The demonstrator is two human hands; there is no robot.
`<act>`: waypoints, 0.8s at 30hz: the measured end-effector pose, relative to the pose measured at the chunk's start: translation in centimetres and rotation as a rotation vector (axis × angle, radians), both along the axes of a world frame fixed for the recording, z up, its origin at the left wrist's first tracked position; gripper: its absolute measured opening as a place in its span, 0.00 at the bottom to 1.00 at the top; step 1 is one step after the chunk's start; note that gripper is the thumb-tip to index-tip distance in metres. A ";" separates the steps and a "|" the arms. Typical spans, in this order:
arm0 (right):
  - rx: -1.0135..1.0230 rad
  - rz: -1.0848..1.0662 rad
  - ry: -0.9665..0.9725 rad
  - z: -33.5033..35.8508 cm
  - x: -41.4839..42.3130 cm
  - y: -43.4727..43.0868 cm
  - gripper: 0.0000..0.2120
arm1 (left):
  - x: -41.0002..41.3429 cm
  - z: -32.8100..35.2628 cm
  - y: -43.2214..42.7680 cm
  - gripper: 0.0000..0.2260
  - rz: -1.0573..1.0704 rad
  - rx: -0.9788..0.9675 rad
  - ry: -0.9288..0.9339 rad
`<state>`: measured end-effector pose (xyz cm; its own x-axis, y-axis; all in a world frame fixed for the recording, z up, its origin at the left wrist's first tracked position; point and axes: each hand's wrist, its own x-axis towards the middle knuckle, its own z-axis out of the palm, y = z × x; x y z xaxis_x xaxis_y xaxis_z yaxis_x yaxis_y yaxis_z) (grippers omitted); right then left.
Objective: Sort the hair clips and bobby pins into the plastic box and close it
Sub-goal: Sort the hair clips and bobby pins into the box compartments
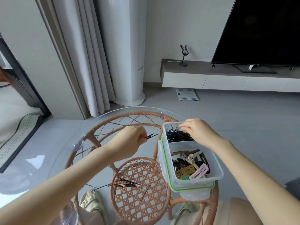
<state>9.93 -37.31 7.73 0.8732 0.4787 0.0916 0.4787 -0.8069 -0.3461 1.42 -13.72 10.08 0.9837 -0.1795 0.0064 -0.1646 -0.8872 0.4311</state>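
Note:
A clear plastic box (217, 173) with two compartments sits on its green-rimmed lid (191, 189) at the right of the glass table. The far compartment holds a heap of black bobby pins (176, 135); the near one holds coloured hair clips (190, 164). My right hand (198, 132) reaches over the far compartment, fingertips pinched just above the pin heap. My left hand (131, 140) hovers left of the box, gripping a few black bobby pins (151, 136) that point toward it. More loose bobby pins (125, 184) lie scattered on the glass near me.
The round glass tabletop (53, 159) rests on a rattan frame (141, 197) with a woven lower shelf. Beyond are a curtain (84, 62), a white standing unit (125, 54), a bathroom scale (187, 94) on the floor and a TV (263, 30) on a low cabinet.

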 end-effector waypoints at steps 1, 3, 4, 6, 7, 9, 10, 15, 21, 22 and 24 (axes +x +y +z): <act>0.037 -0.023 -0.018 0.2 -0.2 -0.3 0.10 | 0.8 0.3 -1.2 0.08 -0.021 -0.010 -0.008; 0.112 -0.077 -0.075 0.7 -0.8 -1.0 0.11 | 2.8 0.5 -3.7 0.10 -0.067 -0.020 -0.024; 0.153 -0.109 -0.113 1.0 -1.3 -1.4 0.11 | 3.8 0.4 -5.1 0.10 -0.093 -0.022 -0.034; 0.233 -0.157 -0.188 1.3 -2.3 -2.2 0.11 | 5.8 -0.1 -7.5 0.10 -0.136 -0.022 -0.045; 0.262 -0.168 -0.213 1.4 -2.9 -2.7 0.11 | 6.7 -0.5 -8.7 0.09 -0.157 -0.008 -0.045; 0.274 -0.172 -0.224 1.2 -3.8 -3.1 0.11 | 8.2 -1.5 -10.2 0.08 -0.191 0.043 -0.030; 0.264 -0.170 -0.216 1.1 -4.0 -3.3 0.10 | 8.9 -2.0 -10.8 0.07 -0.200 0.074 -0.016; 0.229 -0.148 -0.206 0.4 -5.0 -4.0 0.10 | 9.9 -3.2 -11.5 0.10 -0.192 0.168 0.033; 0.340 -0.099 -0.251 1.5 -6.9 -2.2 0.11 | 7.4 -0.4 -7.5 0.12 -0.156 -0.039 -0.077; 0.358 -0.070 -0.225 1.6 -7.7 -1.3 0.10 | 6.7 -0.1 -6.1 0.12 -0.126 -0.055 -0.096; 0.353 0.012 -0.129 1.5 -9.4 0.8 0.11 | 5.0 -0.3 -2.9 0.11 -0.068 -0.019 -0.100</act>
